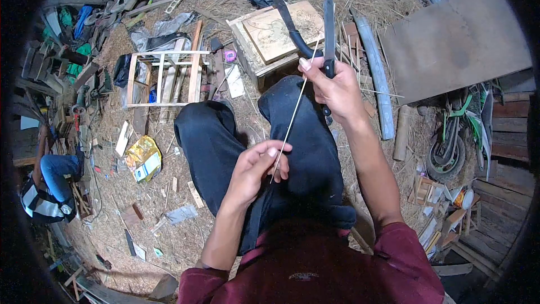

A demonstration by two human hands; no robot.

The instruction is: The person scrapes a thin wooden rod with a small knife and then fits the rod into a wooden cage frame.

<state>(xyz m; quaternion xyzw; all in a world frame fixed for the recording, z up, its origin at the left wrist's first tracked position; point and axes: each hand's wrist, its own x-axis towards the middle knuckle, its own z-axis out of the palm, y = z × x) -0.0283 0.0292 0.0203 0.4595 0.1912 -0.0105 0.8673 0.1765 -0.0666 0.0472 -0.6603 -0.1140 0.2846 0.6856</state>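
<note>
Left hand pinching a thin strip between thumb and fingertips, right hand closed round the handle of an upright knife, strip's upper part at its thumb, dark-trousered knees beneath both hands' fingers, wooden box beyond the right fingers.

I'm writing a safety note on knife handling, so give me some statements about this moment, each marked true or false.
1. The right hand holds a knife. True.
2. The knife's blade points down at the person's thighs. False: it points away from the person's body.
3. A thin stick runs from the left hand up to the right hand. True.
4. The left hand is off the stick. False: its fingers hold the stick near its lower end.
5. The motorcycle is on the right side of the picture. True.
</note>
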